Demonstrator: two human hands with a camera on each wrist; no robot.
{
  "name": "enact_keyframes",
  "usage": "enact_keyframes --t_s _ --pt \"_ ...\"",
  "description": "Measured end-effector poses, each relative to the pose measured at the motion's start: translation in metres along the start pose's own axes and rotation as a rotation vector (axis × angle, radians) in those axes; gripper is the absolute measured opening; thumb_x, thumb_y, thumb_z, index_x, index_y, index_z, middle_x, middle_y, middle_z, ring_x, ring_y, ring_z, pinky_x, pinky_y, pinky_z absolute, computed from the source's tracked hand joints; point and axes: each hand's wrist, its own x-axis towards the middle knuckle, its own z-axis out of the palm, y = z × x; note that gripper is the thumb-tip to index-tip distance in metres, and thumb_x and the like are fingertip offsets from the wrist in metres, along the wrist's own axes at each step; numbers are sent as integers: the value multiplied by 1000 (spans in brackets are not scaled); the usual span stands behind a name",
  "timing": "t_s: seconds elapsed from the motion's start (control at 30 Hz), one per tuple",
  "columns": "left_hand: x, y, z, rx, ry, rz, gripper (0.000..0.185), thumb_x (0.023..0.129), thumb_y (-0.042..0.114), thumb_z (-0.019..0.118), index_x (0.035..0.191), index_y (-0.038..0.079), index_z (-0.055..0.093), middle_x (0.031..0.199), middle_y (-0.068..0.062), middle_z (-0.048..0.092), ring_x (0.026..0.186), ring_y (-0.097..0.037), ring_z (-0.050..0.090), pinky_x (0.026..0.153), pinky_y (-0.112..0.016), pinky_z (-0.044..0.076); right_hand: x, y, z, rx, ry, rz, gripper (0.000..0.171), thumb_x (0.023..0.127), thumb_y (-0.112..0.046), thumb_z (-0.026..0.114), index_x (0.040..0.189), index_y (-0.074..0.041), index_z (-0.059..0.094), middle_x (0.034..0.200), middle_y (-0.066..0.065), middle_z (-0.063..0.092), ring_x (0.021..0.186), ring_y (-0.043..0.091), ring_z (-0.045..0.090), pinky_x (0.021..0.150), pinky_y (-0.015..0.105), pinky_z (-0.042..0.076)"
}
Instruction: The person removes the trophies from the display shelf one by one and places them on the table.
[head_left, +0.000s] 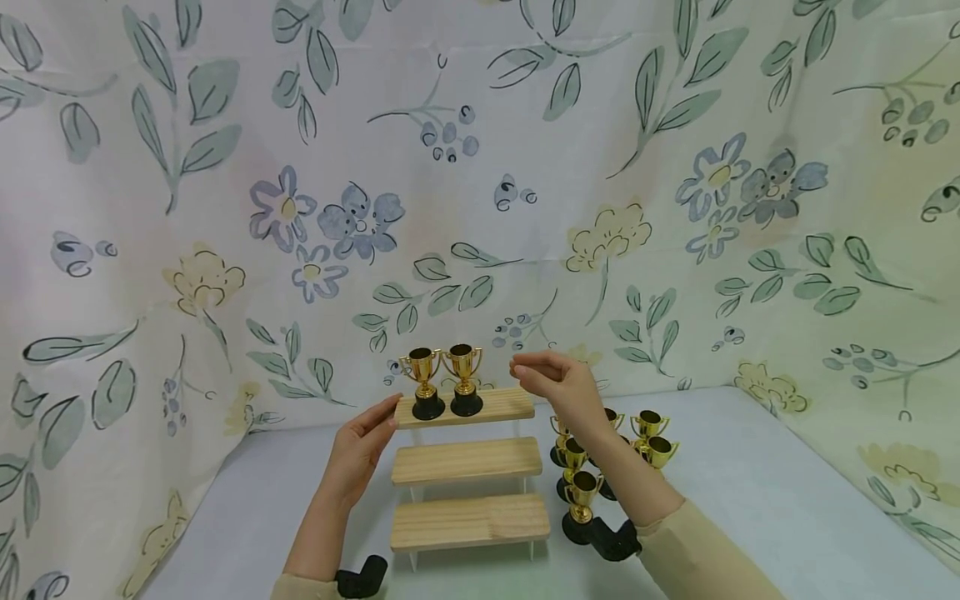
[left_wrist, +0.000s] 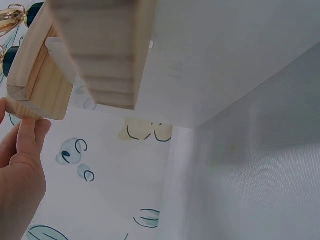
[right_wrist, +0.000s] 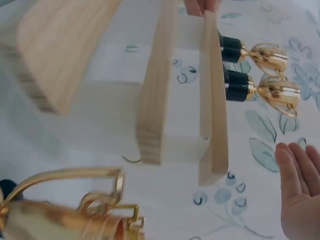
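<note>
A three-tier wooden display stand [head_left: 467, 462] stands in the middle, with two gold trophy cups on black bases on its top board. The left trophy [head_left: 424, 379] and the right trophy [head_left: 465, 375] stand upright side by side, toward the left half of that board. My left hand [head_left: 352, 454] holds the left end of the top board [left_wrist: 47, 95] between thumb and fingers. Apart from the trophies, my right hand [head_left: 564, 387] hovers above the board's right end. Its fingers [right_wrist: 295, 167] extend loosely, with nothing in them.
Several more gold trophies [head_left: 582, 492] are grouped on the white tabletop [head_left: 720, 467] right of the stand, partly hidden by my right forearm. A floral cloth [head_left: 525, 208] hangs behind. Black wrist straps [head_left: 363, 577] show at both sleeves.
</note>
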Motion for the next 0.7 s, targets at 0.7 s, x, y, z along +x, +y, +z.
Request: enact_keyframes --t_s 0.7 --pt "-1 3 2 -3 22 -29 51 99 6 55 149 1 42 153 -12 42 117 11 56 103 -7 46 38 1 44 61 76 43 26 94 -21 69 116 -8 71 117 14 72 108 23 70 91 32 62"
